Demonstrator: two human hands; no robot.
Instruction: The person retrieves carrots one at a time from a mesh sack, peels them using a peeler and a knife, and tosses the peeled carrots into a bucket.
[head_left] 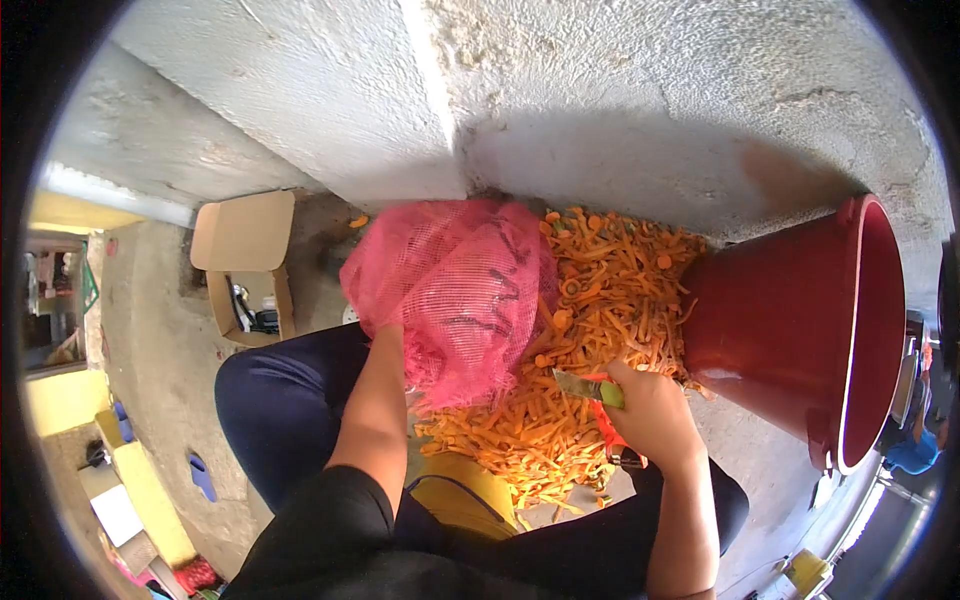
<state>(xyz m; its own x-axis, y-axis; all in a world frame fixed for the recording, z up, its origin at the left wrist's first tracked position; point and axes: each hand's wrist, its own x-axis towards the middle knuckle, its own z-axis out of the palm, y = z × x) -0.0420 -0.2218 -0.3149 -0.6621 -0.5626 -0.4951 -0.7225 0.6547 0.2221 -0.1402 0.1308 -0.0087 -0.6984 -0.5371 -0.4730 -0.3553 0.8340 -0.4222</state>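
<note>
A pink mesh sack [450, 290] with dark markings bulges in front of me. My left hand [388, 342] reaches into it at the near side, and the mesh hides its fingers. To the right, my right hand [648, 412] is closed around a short knife [588, 388] with a flat, greyish blade and a green part by the fingers. Something orange-red [607, 425] hangs just below that fist; I cannot make out whether it belongs to the knife. Beneath and beyond both hands spreads a heap of orange carrot peelings and cut ends [600, 290].
A large dark-red bucket [780, 320] lies tilted at the right, mouth outward. Rough grey walls [650, 80] close off the far side. An open cardboard box [222, 300] holds small items at the left. Between my legs is a yellow seat or container [465, 490]. A blue slipper [201, 477] lies leftward.
</note>
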